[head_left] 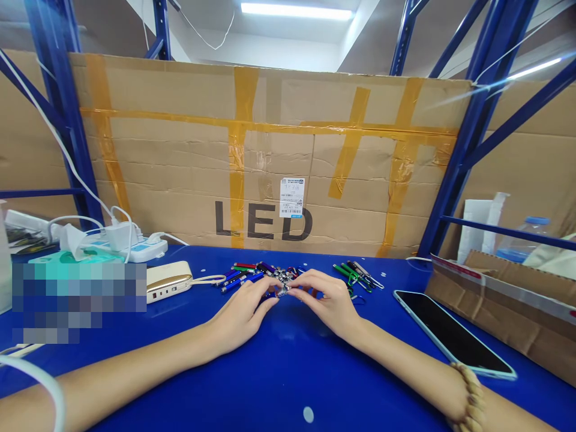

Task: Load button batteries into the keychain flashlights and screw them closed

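My left hand point(246, 307) and my right hand point(333, 300) meet at the middle of the blue table. Thumb and fingers of both are closed in a pinch around a small silvery metal piece point(282, 292); its exact kind is too small to make out. Just beyond the fingertips lies a heap of small shiny metal parts point(283, 275). Left of the heap are several slim blue metal tubes point(243, 282), with a red one point(244, 266) among them. To the right of my right hand lie several green and dark tubes point(353, 276) with clips.
A phone point(454, 333) lies right, beside an open cardboard box point(504, 306). At left stand a white power bank point(168, 281) with a cord loop, a power strip point(144, 247) and a tissue pack point(81, 255). A large cardboard panel point(198, 168) closes off the back between blue posts.
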Motion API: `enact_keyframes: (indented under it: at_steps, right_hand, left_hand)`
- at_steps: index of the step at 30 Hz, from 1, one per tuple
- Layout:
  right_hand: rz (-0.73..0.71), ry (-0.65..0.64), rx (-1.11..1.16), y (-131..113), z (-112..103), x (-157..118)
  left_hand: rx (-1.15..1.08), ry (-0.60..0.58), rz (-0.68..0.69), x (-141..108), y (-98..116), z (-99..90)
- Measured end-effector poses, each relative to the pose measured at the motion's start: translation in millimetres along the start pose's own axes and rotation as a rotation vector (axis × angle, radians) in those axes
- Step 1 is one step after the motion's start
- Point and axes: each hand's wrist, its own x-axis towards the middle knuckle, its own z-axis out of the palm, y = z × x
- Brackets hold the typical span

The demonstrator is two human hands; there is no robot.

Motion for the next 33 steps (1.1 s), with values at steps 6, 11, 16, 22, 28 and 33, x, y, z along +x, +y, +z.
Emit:
enact_keyframes:
  at_steps: [6, 11, 16, 22, 28, 33]
  right_hand:
    - [-0.1, 0.014, 0.027, -1.2, 1.5, -0.3]
    - [-0.107, -0.021, 0.008, -0.2, 1.8, -0.6]
    - [-0.134, -0.04, 0.005, -1.6, 2.5, -2.2]
    - [0.024, -0.121, -0.095, 4.1, -3.0, -1.6]
    - [0.404, -0.027, -0.346, 30.2, -18.2, 4.0]
    - [0.495, -0.198, -0.429, 42.9, -19.8, 1.5]
  left_hand:
    - [-0.011, -0.005, 0.009, -0.8, 2.3, -1.5]
    - [-0.036, -0.007, 0.014, -0.5, 0.9, -1.5]
    - [-0.05, 0.003, 0.006, -0.2, -0.8, -0.4]
    - [-0.107, 0.08, -0.065, 2.9, -0.2, -0.4]
    - [-0.222, 0.202, -0.213, 6.7, -1.5, -2.5]
    - [-0.125, 0.171, -0.178, 4.7, -1.9, -0.8]
